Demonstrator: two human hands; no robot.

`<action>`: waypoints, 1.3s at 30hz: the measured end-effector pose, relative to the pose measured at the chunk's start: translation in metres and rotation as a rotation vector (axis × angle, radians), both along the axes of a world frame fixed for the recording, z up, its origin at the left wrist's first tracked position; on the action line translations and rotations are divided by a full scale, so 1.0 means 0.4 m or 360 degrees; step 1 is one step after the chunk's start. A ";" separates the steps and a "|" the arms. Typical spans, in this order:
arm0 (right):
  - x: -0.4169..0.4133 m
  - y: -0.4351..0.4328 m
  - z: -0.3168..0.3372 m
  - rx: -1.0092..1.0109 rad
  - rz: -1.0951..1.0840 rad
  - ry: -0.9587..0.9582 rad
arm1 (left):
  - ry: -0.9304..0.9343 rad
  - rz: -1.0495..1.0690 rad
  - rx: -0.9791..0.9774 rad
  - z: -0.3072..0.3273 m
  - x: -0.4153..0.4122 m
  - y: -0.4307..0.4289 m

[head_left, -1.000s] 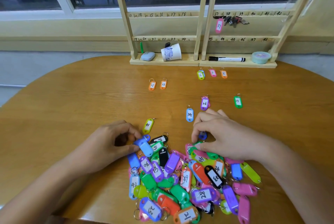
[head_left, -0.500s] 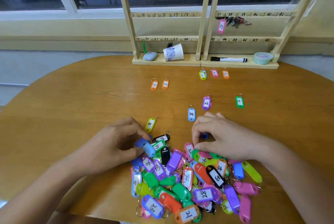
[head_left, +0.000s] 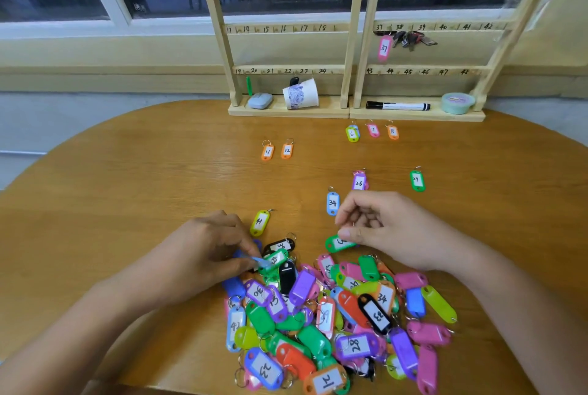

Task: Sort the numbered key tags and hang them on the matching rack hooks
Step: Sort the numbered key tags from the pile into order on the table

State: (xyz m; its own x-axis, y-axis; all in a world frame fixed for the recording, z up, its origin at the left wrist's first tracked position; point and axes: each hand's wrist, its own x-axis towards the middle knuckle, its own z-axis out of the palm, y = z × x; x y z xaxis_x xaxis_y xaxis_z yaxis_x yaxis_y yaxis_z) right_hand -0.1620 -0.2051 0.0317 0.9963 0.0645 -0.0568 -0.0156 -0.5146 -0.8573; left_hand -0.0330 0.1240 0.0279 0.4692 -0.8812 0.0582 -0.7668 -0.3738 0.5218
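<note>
A heap of coloured numbered key tags [head_left: 334,315] lies on the wooden table [head_left: 127,203] in front of me. My left hand [head_left: 203,257] pinches a light blue tag [head_left: 262,262] at the heap's upper left edge. My right hand [head_left: 385,229] holds a green tag [head_left: 337,243] by its end, just above the heap. Single tags lie apart: yellow 41 [head_left: 260,222], blue 34 [head_left: 332,203], purple 26 [head_left: 359,181], green 27 [head_left: 417,180], orange 11 [head_left: 267,151] and 12 [head_left: 287,150]. The wooden rack [head_left: 350,28] stands at the back, with pink tag 37 [head_left: 384,48] hanging.
Tags 6 [head_left: 352,133], 7 [head_left: 373,130] and 8 [head_left: 393,132] lie before the rack. On the rack base rest a tipped paper cup [head_left: 300,94], a black marker [head_left: 397,105], a tape roll [head_left: 457,103] and a blue-grey eraser-like thing [head_left: 260,100]. A key bunch [head_left: 410,38] hangs by 38.
My right hand has lifted out of the heap, drawing a green tag up and away from it. My left hand has turned the light blue tag between its fingers.
</note>
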 end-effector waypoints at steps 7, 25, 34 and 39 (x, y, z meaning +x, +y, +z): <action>0.009 0.001 -0.007 0.0606 -0.0160 0.0040 | 0.0250 0.0270 -0.0156 0.027 -0.007 -0.027; 0.024 -0.028 -0.016 0.0332 -0.0362 -0.0276 | 0.1019 0.0791 -0.0679 0.046 0.057 -0.323; 0.026 -0.042 -0.019 0.0532 -0.0514 -0.0277 | 0.1085 0.0846 -0.0766 0.016 0.081 -0.330; 0.033 -0.042 -0.021 0.0606 -0.0596 -0.0367 | 0.1234 0.0896 -0.0813 0.001 0.079 -0.331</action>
State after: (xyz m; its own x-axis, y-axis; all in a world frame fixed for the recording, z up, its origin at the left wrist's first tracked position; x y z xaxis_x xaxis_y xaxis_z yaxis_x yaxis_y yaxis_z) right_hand -0.1489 -0.2218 0.0231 0.9390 -0.3213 0.1228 0.0721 -0.1651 -0.9836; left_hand -0.0015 -0.0082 0.0282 0.8654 -0.4842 -0.1294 0.0521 -0.1699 0.9841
